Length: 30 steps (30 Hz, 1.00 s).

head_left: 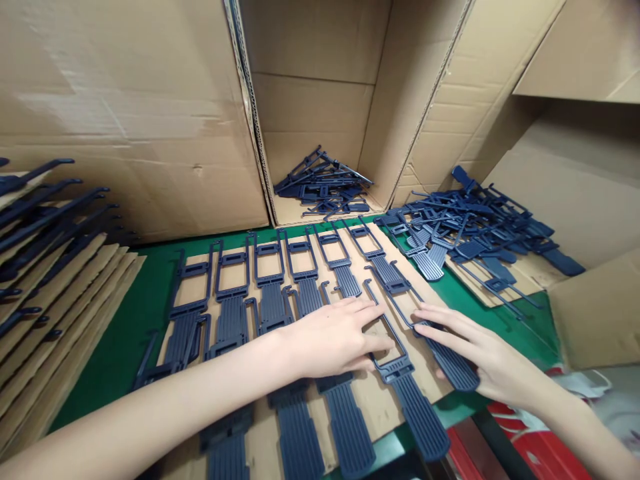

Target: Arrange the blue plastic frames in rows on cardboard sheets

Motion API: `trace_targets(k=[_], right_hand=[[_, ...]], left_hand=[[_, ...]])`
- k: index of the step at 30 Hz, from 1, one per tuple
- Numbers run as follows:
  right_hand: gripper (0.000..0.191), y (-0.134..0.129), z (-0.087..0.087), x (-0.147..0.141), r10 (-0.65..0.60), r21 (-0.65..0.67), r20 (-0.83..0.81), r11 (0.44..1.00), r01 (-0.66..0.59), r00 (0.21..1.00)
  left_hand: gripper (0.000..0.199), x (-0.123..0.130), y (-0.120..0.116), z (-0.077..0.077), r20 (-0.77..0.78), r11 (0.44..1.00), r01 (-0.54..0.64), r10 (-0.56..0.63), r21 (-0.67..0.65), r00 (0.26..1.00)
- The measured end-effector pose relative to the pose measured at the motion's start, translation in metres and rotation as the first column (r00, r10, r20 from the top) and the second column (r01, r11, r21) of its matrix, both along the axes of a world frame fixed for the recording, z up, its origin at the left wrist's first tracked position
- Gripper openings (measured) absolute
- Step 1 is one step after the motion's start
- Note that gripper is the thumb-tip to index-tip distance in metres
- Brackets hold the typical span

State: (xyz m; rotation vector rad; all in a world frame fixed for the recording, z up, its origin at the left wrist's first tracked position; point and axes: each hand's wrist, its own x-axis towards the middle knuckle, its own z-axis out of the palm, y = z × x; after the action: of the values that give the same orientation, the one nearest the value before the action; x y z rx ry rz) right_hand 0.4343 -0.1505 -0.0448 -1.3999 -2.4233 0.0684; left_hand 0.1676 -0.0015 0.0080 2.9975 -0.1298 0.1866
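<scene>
Two rows of dark blue plastic frames with ribbed paddles lie on a cardboard sheet [425, 287]. My left hand [333, 333] reaches over the near row, its thumb and forefinger apart. It touches the side bar of one frame part [423, 413] and partly covers it. My right hand [480, 357] is closed on the ribbed paddle of the near row's rightmost frame part [453, 360], fingers on top and the thumb mostly hidden. The hooked bars of that part point away from me, overlapping a paddle [393, 275] of the far row.
Loose parts are heaped in an open cardboard box [320, 87] at the back and in another pile [480, 227] at the right. Stacked cardboard sheets [85, 327] with parts stand at the left. The tabletop [115, 320] is green. Red items [537, 453] lie at lower right.
</scene>
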Motion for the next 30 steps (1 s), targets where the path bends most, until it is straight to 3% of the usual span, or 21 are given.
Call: trace_targets(k=[6, 8, 10, 12, 15, 18, 22, 26, 30], right_hand=[[0.101, -0.004, 0.012, 0.006, 0.015, -0.149, 0.035, 0.989, -0.010, 0.999], [0.095, -0.001, 0.023, 0.010, 0.022, -0.143, 0.028, 0.990, -0.018, 0.999], [0.069, 0.008, 0.039, 0.007, -0.012, -0.048, -0.011, 0.999, 0.012, 1.000], [0.039, 0.028, 0.058, -0.005, -0.079, 0.097, -0.091, 0.991, 0.087, 0.993], [0.021, 0.076, 0.081, -0.039, -0.124, 0.176, -0.201, 0.971, 0.160, 0.972], [0.019, 0.137, 0.084, -0.077, -0.168, 0.028, -0.173, 0.984, 0.176, 0.970], [0.025, 0.202, 0.068, -0.111, -0.335, -0.178, 0.140, 0.917, 0.356, 0.932], [0.024, 0.232, 0.057, -0.125, -0.357, -0.236, 0.186, 0.888, 0.395, 0.915], [0.021, 0.241, 0.069, -0.121, -0.385, -0.275, 0.141, 0.870, 0.409, 0.912]], left_hand=[[0.022, -0.001, 0.006, 0.001, 0.001, 1.000, -0.022, 0.022, -0.008, 1.000], [0.022, -0.002, 0.006, 0.000, -0.011, 1.000, -0.023, 0.023, 0.006, 1.000], [0.024, -0.003, 0.007, 0.000, -0.026, 1.000, -0.017, 0.017, 0.020, 1.000], [0.025, -0.004, 0.006, 0.000, -0.021, 0.999, -0.009, 0.009, 0.032, 1.000], [0.029, -0.005, 0.005, -0.001, 0.010, 0.998, -0.022, 0.021, 0.056, 1.000], [0.036, -0.006, 0.004, -0.001, 0.006, 0.995, -0.047, 0.046, 0.088, 0.999], [0.036, -0.007, 0.003, -0.002, 0.014, 0.993, -0.042, 0.041, 0.114, 0.999], [0.033, -0.008, 0.004, -0.004, 0.022, 0.990, -0.019, 0.016, 0.139, 1.000], [0.026, -0.011, 0.004, -0.006, 0.010, 0.988, -0.005, 0.004, 0.153, 1.000]])
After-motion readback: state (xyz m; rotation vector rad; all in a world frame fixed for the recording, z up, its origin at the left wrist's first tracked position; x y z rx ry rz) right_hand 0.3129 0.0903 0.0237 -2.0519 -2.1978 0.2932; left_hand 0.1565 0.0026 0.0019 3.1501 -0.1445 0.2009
